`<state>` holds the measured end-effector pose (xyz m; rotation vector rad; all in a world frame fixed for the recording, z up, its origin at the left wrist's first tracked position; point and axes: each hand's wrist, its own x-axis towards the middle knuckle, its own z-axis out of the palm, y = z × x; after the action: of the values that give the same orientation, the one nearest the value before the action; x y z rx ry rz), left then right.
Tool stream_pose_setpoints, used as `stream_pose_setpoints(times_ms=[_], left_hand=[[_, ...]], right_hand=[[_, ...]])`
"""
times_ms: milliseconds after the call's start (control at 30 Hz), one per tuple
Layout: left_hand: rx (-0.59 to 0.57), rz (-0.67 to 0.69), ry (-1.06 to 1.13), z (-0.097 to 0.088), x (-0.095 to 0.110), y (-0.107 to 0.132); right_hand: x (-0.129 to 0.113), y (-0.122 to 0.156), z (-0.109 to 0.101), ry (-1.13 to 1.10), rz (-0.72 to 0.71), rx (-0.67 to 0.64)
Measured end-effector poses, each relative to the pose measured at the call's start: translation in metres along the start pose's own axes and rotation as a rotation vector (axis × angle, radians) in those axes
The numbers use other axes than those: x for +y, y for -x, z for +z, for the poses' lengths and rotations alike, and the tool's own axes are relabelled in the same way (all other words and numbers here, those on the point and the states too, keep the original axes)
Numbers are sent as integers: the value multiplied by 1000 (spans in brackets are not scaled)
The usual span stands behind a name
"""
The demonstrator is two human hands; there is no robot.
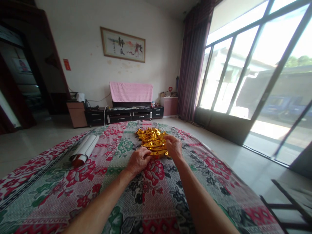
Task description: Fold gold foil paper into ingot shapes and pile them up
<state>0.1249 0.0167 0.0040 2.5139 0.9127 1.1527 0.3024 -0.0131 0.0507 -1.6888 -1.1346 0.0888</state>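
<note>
A crinkled piece of shiny gold foil (153,140) lies in several folds on the flowered tablecloth (109,182), ahead of me. My left hand (139,160) is at its near left edge, thumb and fingers closed on the foil. On the right side, my right hand (173,146) pinches the foil's edge between bent fingers. Parts of the foil are hidden behind both hands.
A white roll (85,148) with a reddish-brown inside lies on the cloth to the left. At lower right stands a dark-framed chair or stool (285,208). Beyond the table are a low black cabinet (131,114) and a pink cloth (131,92) draped above it.
</note>
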Motion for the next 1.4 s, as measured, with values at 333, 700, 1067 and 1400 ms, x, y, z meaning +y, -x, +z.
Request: stream_pose_setpoints(times_ms=[333, 700, 1067, 1400], left_hand=[[38, -53, -4, -8, -6, 4], [244, -206, -161, -60, -33, 21], [507, -492, -609, -157, -77, 46], [901, -952, -377, -179, -108, 67]], right_hand=[[0, 1, 6, 17, -32, -19], [-41, 55, 42, 28, -561, -210], [-89, 109, 104, 22, -763, -596], [-95, 136, 155, -65, -596, -528]])
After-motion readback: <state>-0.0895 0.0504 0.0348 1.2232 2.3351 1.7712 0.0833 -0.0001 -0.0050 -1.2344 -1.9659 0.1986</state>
